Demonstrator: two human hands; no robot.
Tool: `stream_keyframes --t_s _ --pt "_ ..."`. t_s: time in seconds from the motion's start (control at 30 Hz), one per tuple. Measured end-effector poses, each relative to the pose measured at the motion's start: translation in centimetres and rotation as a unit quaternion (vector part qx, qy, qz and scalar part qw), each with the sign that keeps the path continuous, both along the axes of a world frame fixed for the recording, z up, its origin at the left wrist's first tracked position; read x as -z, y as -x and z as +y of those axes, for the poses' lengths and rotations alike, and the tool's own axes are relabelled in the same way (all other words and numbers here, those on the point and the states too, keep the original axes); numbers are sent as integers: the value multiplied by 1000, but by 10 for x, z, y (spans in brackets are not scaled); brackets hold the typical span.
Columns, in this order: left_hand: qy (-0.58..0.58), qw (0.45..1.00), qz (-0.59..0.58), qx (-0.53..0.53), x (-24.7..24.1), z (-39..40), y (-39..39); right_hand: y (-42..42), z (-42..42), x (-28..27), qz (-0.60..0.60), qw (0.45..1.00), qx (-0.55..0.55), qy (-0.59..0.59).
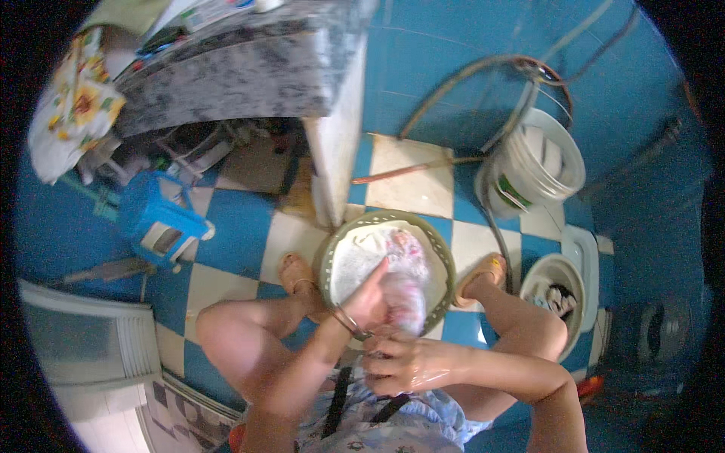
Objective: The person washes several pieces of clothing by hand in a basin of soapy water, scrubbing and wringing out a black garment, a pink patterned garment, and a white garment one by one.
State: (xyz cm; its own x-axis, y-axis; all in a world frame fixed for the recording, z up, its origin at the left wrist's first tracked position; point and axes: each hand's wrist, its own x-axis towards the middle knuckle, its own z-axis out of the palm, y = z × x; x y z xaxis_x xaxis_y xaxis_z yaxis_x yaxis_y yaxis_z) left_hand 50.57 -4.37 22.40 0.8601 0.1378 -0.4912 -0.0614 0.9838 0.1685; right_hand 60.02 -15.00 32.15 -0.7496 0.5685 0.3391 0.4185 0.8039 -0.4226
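Between my knees a round green plastic basin [329,249] stands on the tiled floor, holding sudsy white water. A wet cloth [405,306] with pink and red marks, blurred by motion, stretches from the suds up toward my lap. My left hand [371,300] lies along the cloth's left side, thumb raised and pressed to it; a bangle is round that wrist. Nearer my body, my right hand [399,362] has its bent fingers closed round the near end of the cloth. Foam and water shine on the right wrist.
A white bucket [532,164] with a hose [498,249] beside it stands at the upper right. Below it is a smaller tub [558,266] holding cloths. A blue plastic rack [164,215] is at the left, under a stone counter [226,85]. My feet flank the basin.
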Motion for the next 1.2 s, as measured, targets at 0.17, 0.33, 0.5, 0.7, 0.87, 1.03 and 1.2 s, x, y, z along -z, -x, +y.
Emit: stream_keyframes --t_s 0.17,0.33,0.5,0.7,0.87,1.03,1.2 --pt "-65 992 80 -76 28 22 10 -1 -15 7 86 989 116 -16" --pt "-164 953 83 -240 -27 3 -9 -22 -19 28 519 706 477 70" --pt "-455 827 87 -320 -65 -20 -6 -23 1 65 807 322 416 269" --pt "-834 538 -96 -78 -97 -40 8 -19 11 81 743 246 269 561" --pt "-916 330 -221 61 -99 -62 2 -3 24 72 654 295 241 654" --pt "-918 233 -255 194 -66 -69 0 3 42 89 553 491 335 583" --pt "-849 240 -253 397 -16 -73 -19 5 53 119 427 618 455 478"
